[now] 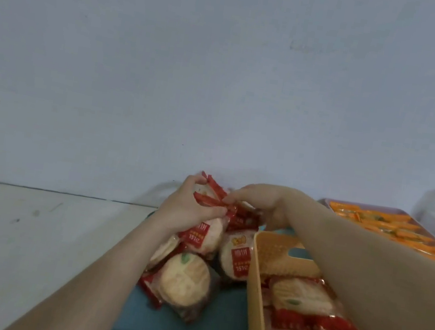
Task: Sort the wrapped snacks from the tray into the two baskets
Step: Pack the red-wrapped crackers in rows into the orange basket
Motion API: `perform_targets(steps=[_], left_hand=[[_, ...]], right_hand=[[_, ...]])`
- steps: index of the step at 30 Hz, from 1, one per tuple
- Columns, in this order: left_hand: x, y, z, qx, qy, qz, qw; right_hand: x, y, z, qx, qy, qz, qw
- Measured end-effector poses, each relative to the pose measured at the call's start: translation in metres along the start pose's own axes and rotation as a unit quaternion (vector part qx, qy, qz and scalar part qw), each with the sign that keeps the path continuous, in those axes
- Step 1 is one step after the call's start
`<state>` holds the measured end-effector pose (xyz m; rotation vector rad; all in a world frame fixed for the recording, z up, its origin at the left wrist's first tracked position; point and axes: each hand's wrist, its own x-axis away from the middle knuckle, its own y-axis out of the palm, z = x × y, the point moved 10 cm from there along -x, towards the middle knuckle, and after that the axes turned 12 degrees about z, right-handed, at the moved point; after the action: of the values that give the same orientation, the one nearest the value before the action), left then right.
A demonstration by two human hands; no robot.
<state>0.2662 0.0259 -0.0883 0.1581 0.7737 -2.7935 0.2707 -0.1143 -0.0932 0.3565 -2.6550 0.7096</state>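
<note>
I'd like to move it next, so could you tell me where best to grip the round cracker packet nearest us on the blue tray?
Likely pinch the round cracker packet by its red crimped end, coming from the left: that seal sticks out free, while other packets crowd its far side and the yellow basket stands right of it.

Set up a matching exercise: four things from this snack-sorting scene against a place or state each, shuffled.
1 yellow basket
2 purple basket
3 blue tray
4 left hand

A holds orange packets
B grips red-edged packets
C under the loose cracker pile
D near right, partly filled with crackers

Pairs: 1-D, 2-A, 3-C, 4-B.
</note>
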Motion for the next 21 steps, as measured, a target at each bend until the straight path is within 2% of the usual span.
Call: perform_targets(steps=[4, 11, 14, 17, 19, 21], left_hand=[[0.015, -0.032, 0.041, 0.063, 0.069, 0.053, 0.994], [0.085, -0.07, 0.155, 0.105, 0.227, 0.12, 0.961], [0.12, -0.059, 0.19, 0.143, 0.257, 0.093, 0.951], [0.15, -0.028, 0.2, 0.138, 0.271, 0.043, 0.952], [0.158, 0.001, 0.185, 0.07, 0.255, -0.01, 0.964], [0.165, 0.036, 0.158, -0.06, 0.214, -0.084, 0.971]], right_hand=[[0.038, -0.023, -0.039, -0.035, -0.105, 0.077, 0.991], [0.153, -0.078, -0.073, -0.084, -0.227, 0.152, 0.958], [0.207, -0.108, -0.061, -0.067, -0.255, 0.186, 0.946], [0.234, -0.124, -0.021, -0.051, -0.228, 0.183, 0.955], [0.225, -0.117, 0.016, -0.026, -0.184, 0.161, 0.969], [0.213, -0.104, 0.052, 0.061, -0.152, 0.161, 0.973]])
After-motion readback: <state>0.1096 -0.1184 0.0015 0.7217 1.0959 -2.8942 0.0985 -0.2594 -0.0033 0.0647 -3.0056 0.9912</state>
